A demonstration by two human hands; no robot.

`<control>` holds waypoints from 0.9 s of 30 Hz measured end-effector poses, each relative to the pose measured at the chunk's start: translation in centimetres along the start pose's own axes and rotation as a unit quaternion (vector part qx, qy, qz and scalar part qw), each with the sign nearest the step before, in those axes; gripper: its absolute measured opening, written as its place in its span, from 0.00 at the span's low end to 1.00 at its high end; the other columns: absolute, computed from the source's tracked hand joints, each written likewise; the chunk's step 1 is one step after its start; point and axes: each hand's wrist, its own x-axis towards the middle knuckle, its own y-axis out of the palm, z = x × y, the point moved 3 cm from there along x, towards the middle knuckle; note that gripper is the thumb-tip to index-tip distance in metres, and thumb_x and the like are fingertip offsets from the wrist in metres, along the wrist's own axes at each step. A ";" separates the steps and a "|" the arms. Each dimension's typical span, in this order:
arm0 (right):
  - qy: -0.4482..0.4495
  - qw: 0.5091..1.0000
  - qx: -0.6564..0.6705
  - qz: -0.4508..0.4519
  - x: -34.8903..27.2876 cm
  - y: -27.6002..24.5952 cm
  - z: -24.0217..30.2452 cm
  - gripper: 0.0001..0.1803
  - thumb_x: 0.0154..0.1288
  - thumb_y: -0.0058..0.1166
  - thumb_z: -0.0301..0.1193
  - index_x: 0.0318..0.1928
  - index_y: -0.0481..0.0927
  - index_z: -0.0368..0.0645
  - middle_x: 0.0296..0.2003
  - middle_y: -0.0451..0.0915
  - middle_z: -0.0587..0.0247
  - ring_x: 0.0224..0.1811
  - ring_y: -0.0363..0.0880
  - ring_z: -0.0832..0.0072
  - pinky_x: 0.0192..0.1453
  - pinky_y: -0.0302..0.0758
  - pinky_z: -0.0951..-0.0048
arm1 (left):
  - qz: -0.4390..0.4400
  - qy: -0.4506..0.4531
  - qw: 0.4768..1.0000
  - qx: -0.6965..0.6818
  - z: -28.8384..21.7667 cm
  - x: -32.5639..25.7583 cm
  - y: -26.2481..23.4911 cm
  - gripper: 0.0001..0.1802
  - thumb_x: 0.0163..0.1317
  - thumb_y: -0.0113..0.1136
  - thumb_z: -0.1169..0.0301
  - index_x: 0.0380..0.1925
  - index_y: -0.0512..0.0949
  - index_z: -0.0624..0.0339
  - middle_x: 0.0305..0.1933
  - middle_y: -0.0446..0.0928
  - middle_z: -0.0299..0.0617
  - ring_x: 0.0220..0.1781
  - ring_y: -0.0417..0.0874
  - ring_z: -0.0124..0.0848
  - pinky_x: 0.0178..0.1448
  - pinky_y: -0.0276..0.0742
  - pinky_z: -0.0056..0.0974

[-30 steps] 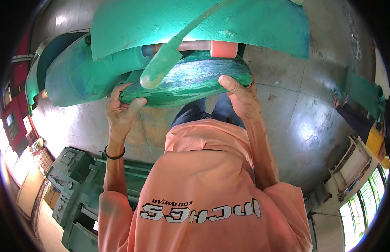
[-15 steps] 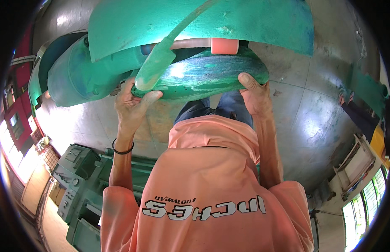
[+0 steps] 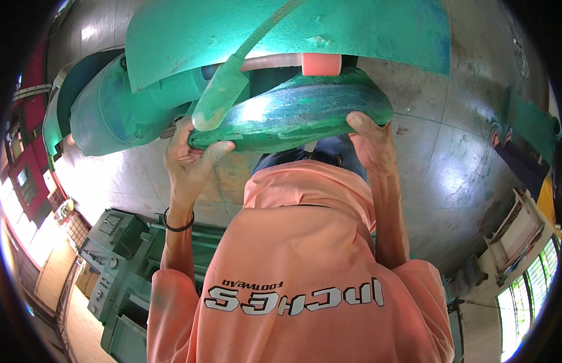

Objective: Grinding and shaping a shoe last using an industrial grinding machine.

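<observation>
My left hand point(image 3: 190, 158) and my right hand point(image 3: 371, 140) grip the two ends of a long, curved, green piece point(image 3: 299, 115). It has dark streaks and a shiny top, and tapers toward the left; I cannot make out its exact kind. Both thumbs press on the side facing me, while the other fingers are mostly hidden behind it. The piece lies just under an orange-pink roller point(image 3: 321, 64) on a horizontal shaft; whether they touch is unclear. A greenish gooseneck lamp point(image 3: 219, 97) hangs over the left end, close to my left hand.
A wide green hood point(image 3: 293, 30) covers the machine above the roller. To the left bulges a green motor housing point(image 3: 120, 112). Behind my left arm stands a green machine with knobs point(image 3: 114, 263). Tiled floor point(image 3: 456, 163) extends to the right, where another person's legs point(image 3: 519, 160) show.
The green piece has shifted slightly right and down at its right end, with my right hand moving along with it. Both hands keep their grip.
</observation>
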 end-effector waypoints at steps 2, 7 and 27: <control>-0.008 1.000 0.005 -0.008 -0.2 -0.1 0.3 0.26 0.56 0.73 0.22 0.56 0.80 0.38 0.48 0.84 0.61 0.50 0.81 0.70 0.58 0.77 0.66 | -0.001 -0.001 1.000 -0.014 -0.2 0.1 0.5 0.29 0.57 0.74 0.77 0.59 0.74 0.71 0.52 0.81 0.45 0.51 0.83 0.30 0.57 0.79 0.35; -0.009 1.000 0.019 0.017 1.1 -1.7 0.0 0.26 0.57 0.72 0.21 0.56 0.79 0.38 0.49 0.84 0.60 0.51 0.82 0.69 0.58 0.78 0.65 | 0.002 -0.033 0.997 -0.073 -0.2 0.9 1.8 0.28 0.57 0.74 0.77 0.58 0.75 0.70 0.51 0.81 0.43 0.52 0.82 0.29 0.57 0.79 0.34; -0.021 0.999 0.026 0.005 0.0 -1.2 -0.1 0.23 0.58 0.71 0.22 0.54 0.81 0.36 0.47 0.84 0.59 0.49 0.82 0.69 0.56 0.79 0.64 | -0.013 0.001 1.000 -0.027 -0.9 0.2 1.3 0.28 0.57 0.74 0.77 0.57 0.75 0.69 0.51 0.81 0.43 0.51 0.82 0.28 0.57 0.79 0.33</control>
